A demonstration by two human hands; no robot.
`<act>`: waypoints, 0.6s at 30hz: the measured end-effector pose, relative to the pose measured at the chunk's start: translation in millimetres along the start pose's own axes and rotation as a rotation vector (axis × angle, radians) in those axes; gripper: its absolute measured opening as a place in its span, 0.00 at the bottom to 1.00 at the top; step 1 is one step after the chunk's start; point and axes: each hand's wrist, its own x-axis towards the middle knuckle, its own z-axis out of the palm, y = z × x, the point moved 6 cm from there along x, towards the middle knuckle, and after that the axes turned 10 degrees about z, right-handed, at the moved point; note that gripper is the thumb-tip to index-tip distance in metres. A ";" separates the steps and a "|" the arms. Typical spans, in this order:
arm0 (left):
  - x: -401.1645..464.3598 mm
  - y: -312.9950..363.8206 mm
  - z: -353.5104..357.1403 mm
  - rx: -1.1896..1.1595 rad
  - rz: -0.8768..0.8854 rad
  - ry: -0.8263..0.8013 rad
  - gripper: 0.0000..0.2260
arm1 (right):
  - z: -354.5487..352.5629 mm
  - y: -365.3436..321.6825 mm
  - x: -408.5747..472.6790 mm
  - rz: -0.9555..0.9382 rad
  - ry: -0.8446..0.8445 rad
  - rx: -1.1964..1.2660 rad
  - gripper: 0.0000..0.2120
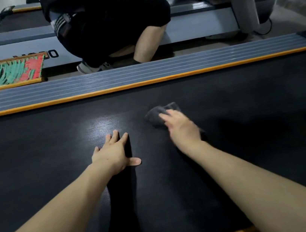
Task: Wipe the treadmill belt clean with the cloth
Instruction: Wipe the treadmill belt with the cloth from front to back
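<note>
The belt is a wide black textured surface that fills the near and middle of the view, with a pale glare patch just beyond the left hand. The left hand lies flat on the belt, palm down, fingers spread and pointing away, thumb out to the right; it grasps nothing. The right hand is blurred, palm down, pressing on the cloth, a crumpled dark grey rag on the belt right of centre. Its fingers lie over the cloth's near part, and most of the rag bunches out beyond the fingertips; whether the fingers pinch it or only press it flat, I cannot tell.

At the belt's far edge runs a grey ribbed rail with an orange strip. Beyond it a second person in dark clothes crouches on the floor in front of another treadmill. To the far left lies a red and green mat.
</note>
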 end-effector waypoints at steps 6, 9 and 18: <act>2.9 0.6 -0.5 0.003 0.021 0.014 0.52 | -27.9 67.9 -3.1 0.484 0.179 -0.117 0.17; 3.6 -1.8 0.5 0.013 0.040 0.034 0.51 | 10.7 -21.7 -8.4 0.313 0.153 -0.107 0.16; -22.8 2.4 -11.0 0.146 0.082 0.124 0.37 | -19.0 36.4 -14.2 0.115 0.036 -0.004 0.16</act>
